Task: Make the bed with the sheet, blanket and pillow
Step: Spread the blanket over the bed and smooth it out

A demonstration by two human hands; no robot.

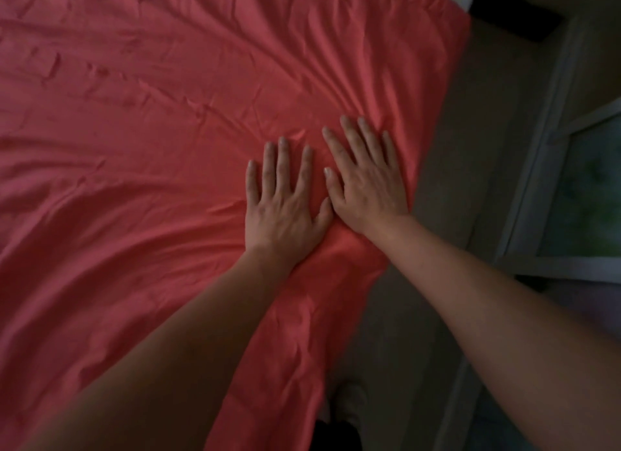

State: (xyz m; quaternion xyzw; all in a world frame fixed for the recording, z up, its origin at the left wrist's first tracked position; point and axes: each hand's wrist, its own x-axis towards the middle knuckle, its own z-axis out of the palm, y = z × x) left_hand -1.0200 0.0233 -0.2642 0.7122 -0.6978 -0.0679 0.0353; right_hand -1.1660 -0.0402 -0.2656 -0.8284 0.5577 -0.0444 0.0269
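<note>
Palms flat: left hand (285, 205) and right hand (366, 181) side by side, fingers straight, pressing the thin, soft coral-red sheet (151, 131) near its right edge; light cloth, likely best gripped at that hem

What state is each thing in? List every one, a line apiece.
Red sheet: spread out, wrinkled, right edge draped downward.
Left hand: flat on the sheet, fingers straight, pressing.
Right hand: flat on the sheet close beside the left, fingers straight and spread.
</note>
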